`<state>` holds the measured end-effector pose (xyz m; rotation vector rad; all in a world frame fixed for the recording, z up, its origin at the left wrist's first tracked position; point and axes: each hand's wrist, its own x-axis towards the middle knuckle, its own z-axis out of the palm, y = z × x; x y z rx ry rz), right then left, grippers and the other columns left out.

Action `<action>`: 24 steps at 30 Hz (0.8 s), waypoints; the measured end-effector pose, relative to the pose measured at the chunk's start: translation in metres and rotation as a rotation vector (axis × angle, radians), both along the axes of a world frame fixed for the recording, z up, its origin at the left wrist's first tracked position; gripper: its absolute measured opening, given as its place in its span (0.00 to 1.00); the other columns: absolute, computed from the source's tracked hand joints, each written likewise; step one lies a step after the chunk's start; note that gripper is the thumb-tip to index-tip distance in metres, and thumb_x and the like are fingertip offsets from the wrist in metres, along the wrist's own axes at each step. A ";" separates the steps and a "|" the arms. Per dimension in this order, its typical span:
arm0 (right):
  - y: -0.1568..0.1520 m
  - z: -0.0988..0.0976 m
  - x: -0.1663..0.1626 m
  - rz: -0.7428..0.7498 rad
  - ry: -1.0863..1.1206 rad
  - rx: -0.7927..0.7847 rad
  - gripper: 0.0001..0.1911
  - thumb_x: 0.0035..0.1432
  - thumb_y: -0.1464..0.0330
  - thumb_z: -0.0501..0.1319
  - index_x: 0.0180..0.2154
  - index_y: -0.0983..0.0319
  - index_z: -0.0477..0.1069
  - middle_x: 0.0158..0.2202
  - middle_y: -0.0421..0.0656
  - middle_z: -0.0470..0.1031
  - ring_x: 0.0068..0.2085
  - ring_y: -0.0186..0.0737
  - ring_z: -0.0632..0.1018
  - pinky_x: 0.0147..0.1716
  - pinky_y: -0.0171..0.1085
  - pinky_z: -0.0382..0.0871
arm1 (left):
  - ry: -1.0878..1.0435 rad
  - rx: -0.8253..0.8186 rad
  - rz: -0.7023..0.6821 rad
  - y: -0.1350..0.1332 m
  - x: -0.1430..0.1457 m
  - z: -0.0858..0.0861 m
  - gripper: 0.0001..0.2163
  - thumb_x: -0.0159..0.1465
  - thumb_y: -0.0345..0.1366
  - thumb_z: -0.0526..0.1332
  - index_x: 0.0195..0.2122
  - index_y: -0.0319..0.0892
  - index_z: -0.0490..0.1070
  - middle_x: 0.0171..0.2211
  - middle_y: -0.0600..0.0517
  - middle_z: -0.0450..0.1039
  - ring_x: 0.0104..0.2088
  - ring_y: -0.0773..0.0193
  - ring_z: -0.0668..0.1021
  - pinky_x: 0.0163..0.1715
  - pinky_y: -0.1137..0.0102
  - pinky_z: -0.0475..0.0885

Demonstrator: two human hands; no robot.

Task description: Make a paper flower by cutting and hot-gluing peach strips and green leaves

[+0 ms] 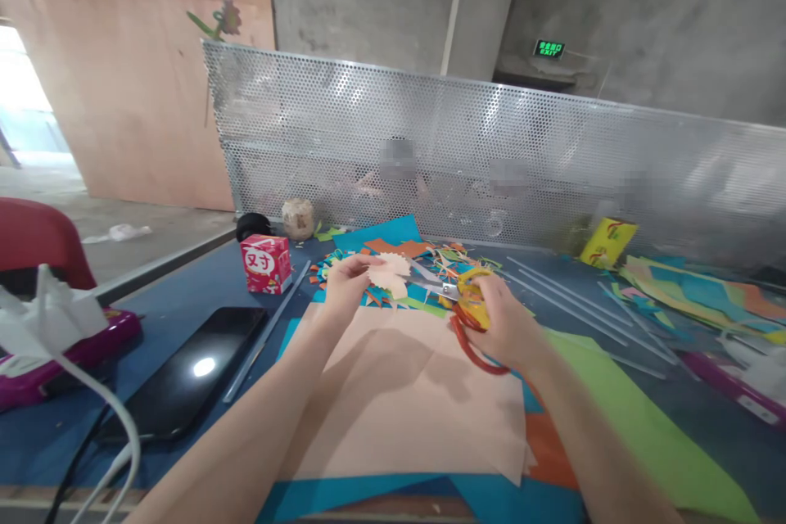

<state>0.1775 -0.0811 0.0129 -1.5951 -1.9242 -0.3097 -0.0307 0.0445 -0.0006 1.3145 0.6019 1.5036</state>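
Pinched in my left hand [349,285] is a small pale pink paper cutout [390,268] with a jagged, toothed edge. My right hand [504,315] grips a pair of scissors [472,301] with yellow and orange-red handles. The blades point left at the cutout's right side; whether they touch it I cannot tell. Below both hands lies a large pale pink paper sheet [399,401], over blue and orange sheets. Behind the cutout, many colourful paper scraps [454,260] are heaped on the table.
A black phone [190,377], a red box [266,264] and a purple-based power strip [67,352] are at left. Thin clear sticks [571,299], a green sheet [639,409] and a yellow packet [607,242] lie right. A perforated metal panel [344,123] closes off the table's back.
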 end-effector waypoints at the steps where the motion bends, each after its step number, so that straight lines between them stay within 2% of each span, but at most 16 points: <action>1: 0.001 -0.002 0.000 0.001 -0.026 -0.018 0.22 0.48 0.60 0.58 0.43 0.63 0.57 0.42 0.51 0.63 0.45 0.50 0.68 0.40 0.46 0.65 | -0.015 -0.010 -0.032 -0.002 0.001 0.002 0.07 0.40 0.26 0.60 0.22 0.39 0.72 0.23 0.53 0.74 0.23 0.67 0.74 0.24 0.73 0.68; 5: 0.003 -0.005 0.002 0.003 -0.053 -0.061 0.23 0.48 0.57 0.57 0.43 0.64 0.59 0.41 0.51 0.65 0.44 0.49 0.68 0.40 0.44 0.65 | -0.050 -0.028 -0.109 -0.003 0.002 0.003 0.07 0.40 0.26 0.62 0.23 0.39 0.74 0.23 0.52 0.75 0.23 0.67 0.74 0.27 0.72 0.69; 11: 0.002 -0.003 0.000 0.044 -0.012 -0.081 0.19 0.49 0.59 0.57 0.41 0.62 0.62 0.40 0.49 0.67 0.41 0.45 0.70 0.39 0.43 0.65 | 0.022 0.000 -0.134 -0.001 0.002 -0.002 0.10 0.43 0.28 0.64 0.29 0.39 0.76 0.30 0.49 0.77 0.30 0.63 0.76 0.30 0.71 0.70; 16: 0.001 -0.002 0.000 0.051 -0.014 -0.104 0.20 0.48 0.57 0.57 0.40 0.62 0.63 0.38 0.49 0.67 0.39 0.46 0.71 0.38 0.44 0.65 | 0.075 -0.006 -0.147 -0.003 0.002 -0.003 0.12 0.43 0.31 0.65 0.31 0.40 0.77 0.33 0.47 0.77 0.33 0.61 0.76 0.33 0.69 0.71; 19: 0.001 -0.003 0.002 0.050 -0.013 -0.077 0.21 0.48 0.57 0.58 0.41 0.62 0.63 0.39 0.49 0.67 0.40 0.46 0.71 0.39 0.44 0.65 | 0.048 -0.041 -0.171 -0.003 0.003 -0.003 0.12 0.43 0.31 0.66 0.31 0.40 0.77 0.33 0.48 0.77 0.32 0.61 0.76 0.31 0.70 0.70; 24: 0.001 -0.005 0.005 0.034 -0.011 -0.056 0.20 0.47 0.58 0.58 0.41 0.61 0.62 0.40 0.48 0.67 0.42 0.47 0.71 0.40 0.44 0.65 | 0.044 -0.066 -0.220 -0.005 0.004 -0.002 0.12 0.43 0.33 0.66 0.31 0.39 0.77 0.27 0.49 0.77 0.24 0.65 0.75 0.25 0.71 0.69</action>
